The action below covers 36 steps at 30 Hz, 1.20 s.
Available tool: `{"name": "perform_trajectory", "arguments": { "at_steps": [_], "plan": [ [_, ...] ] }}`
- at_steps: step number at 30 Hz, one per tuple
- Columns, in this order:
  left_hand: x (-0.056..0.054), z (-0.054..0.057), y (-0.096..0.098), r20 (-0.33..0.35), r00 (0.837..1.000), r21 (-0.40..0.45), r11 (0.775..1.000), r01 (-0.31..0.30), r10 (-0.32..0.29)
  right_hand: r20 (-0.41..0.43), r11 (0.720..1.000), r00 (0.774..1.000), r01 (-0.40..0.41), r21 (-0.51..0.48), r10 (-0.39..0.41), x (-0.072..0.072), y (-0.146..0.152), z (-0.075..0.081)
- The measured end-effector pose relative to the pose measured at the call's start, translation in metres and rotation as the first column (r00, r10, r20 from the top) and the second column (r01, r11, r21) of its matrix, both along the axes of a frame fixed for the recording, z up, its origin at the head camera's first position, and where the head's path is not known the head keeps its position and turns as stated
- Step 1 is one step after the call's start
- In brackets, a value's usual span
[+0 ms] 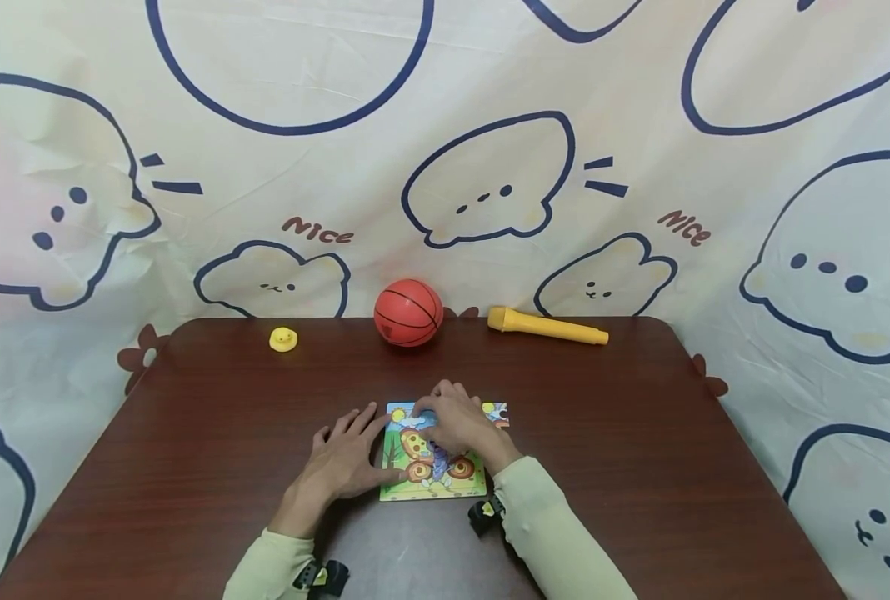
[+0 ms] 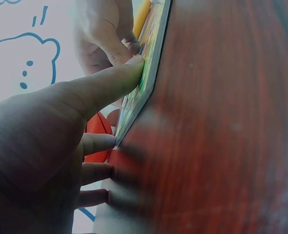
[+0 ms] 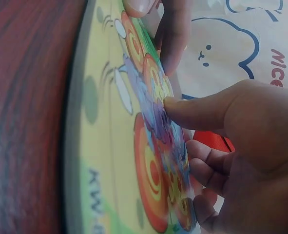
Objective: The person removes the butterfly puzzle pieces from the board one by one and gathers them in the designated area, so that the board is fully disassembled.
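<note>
A jigsaw puzzle (image 1: pixel 396 492) with a colourful butterfly picture lies flat on the table. My left hand (image 1: pixel 345 461) rests at its left side, fingers spread; its thumb (image 2: pixel 129 73) lies on the puzzle and a fingertip touches the edge. Over the upper middle my right hand (image 1: pixel 462 425) bends down, fingers curled, thumb (image 3: pixel 182 108) touching the picture. Whether it pinches a piece there, I cannot tell. A puzzle piece (image 1: pixel 494 411) at the upper right sticks out past the puzzle's right edge, partly covered by the right hand.
Along the back edge of the brown table (image 1: pixel 602 417) are a yellow rubber duck (image 1: pixel 283 339), a small red basketball (image 1: pixel 408 312) and a yellow toy microphone (image 1: pixel 548 326). A patterned cloth (image 1: pixel 370 167) hangs behind the table.
</note>
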<state>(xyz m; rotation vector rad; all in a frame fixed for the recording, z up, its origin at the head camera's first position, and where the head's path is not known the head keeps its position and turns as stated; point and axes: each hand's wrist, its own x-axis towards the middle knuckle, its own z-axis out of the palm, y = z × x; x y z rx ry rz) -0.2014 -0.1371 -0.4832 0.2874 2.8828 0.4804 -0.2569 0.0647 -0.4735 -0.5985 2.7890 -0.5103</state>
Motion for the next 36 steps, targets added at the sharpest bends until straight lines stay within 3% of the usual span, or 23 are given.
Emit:
{"name": "perform_trajectory", "arguments": {
  "at_steps": [9,23,36],
  "plan": [
    [0.001,0.0,0.001,-0.001,1.0,0.01,1.0,0.003,-0.003,0.015,0.999,1.0,0.014,-0.031,-0.014,0.001,0.002,0.0],
    [0.002,0.0,-0.001,0.002,1.0,0.019,1.0,-0.006,0.006,-0.011,0.976,0.995,0.099,-0.194,-0.104,0.005,0.021,-0.003],
    [0.0,-0.001,0.001,0.004,1.0,0.033,0.999,-0.01,0.01,0.037,0.958,0.996,0.086,-0.275,-0.079,0.006,0.029,-0.005]
  ]
}}
